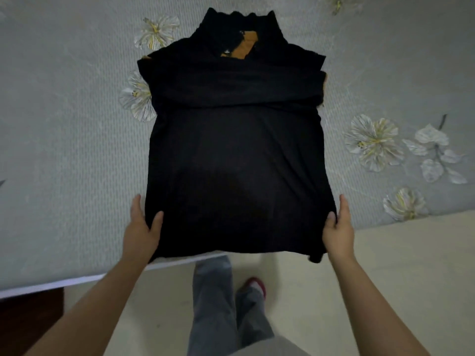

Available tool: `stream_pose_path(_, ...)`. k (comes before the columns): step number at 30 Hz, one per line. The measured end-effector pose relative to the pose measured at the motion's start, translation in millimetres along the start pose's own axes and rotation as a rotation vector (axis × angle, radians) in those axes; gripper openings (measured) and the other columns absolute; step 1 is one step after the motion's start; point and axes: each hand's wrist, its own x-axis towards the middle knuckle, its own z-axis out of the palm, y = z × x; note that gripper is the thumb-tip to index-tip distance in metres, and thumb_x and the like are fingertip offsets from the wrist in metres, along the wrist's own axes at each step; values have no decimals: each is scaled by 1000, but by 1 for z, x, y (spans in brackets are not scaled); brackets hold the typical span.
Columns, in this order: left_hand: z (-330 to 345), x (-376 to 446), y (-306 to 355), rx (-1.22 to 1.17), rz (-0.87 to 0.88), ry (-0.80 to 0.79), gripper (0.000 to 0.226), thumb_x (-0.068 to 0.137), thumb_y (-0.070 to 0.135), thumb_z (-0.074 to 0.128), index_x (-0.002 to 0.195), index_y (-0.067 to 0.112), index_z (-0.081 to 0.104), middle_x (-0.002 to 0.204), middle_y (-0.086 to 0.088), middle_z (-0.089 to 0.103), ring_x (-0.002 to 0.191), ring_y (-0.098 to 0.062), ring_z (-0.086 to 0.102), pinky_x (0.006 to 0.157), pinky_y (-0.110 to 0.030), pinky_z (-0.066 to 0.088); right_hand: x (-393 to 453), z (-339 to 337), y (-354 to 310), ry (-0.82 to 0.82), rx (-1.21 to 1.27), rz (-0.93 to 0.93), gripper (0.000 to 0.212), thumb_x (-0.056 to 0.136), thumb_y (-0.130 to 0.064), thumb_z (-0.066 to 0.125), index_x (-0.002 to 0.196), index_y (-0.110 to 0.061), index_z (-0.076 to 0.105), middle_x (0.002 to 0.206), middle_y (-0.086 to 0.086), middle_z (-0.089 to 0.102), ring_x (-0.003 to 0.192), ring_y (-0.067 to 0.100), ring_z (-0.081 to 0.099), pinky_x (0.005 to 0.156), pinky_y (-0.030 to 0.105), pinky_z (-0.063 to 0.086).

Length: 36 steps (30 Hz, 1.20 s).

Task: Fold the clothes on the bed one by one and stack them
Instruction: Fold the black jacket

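At six o'clock, nearest the camera, the person's legs in grey trousers (218,304) stand on a pale floor (385,265), with a red shoe (254,285) showing beside the right leg. Both bare forearms reach up from the bottom corners toward the bed's near edge.

The left hand (142,224) grips the lower left corner of a black garment (236,163) at about eight o'clock, thumb lying on top of the cloth and the fingers tucked beneath its edge. The right hand (338,224) holds the lower right corner at about four o'clock in the same way, thumb on top and fingers under. Between them the hem hangs just past the edge of the bed (64,150).

The garment lies spread at the centre, running from the near edge toward twelve o'clock. Its sleeves are folded across the chest in a dark band, and a high ruffled collar points away at twelve o'clock. A patch of mustard-coloured cloth (246,48) shows at the neck opening and peeks out at both shoulder edges; whether it is lining or a separate piece underneath cannot be told.

The bedspread is grey-green, printed with white flowers (372,140) at three, ten and eleven o'clock.
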Motion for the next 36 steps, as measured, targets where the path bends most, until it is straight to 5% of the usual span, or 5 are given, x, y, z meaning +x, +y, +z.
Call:
stream_pose_path(11,13,-60,-22,115,60,-5,63,94,23,47,146,18,11,114,-26,59,97,-42,58,82,-42,44,-27,-32,46,-84,-104,-15,72,85,-20,63,145,-21,23,75,23,59,78,34,58,68,28,37)
stream_pose_path(15,2,-39,6,64,121,91,60,94,21,46,146,18,16,89,-22,62,82,-40,60,68,-37,41,-4,-37,21,-21,268,22,70,88,-20,60,145,-22,21,136,14,47,123,27,47,102,36,40)
stream_pose_path(20,-21,14,71,23,239,203,59,94,18,46,145,14,17,82,-18,57,79,-38,57,66,-31,36,47,-44,-58,108,151,-156,65,89,-23,57,145,-21,23,76,12,49,70,25,47,72,29,40)
stream_pose_path(32,-55,243,222,-1033,-202,45,48,101,25,29,142,1,22,148,-11,29,134,-22,33,103,-31,32,261,15,-228,77,845,165,54,100,-25,31,147,-20,5,150,9,24,120,23,52,89,32,49)
stream_pose_path(36,-38,287,219,-728,76,145,52,101,17,27,146,5,4,152,-14,16,123,8,37,112,-16,7,272,34,-229,143,624,154,56,101,-23,29,147,-13,-1,149,15,21,131,24,35,103,16,29)
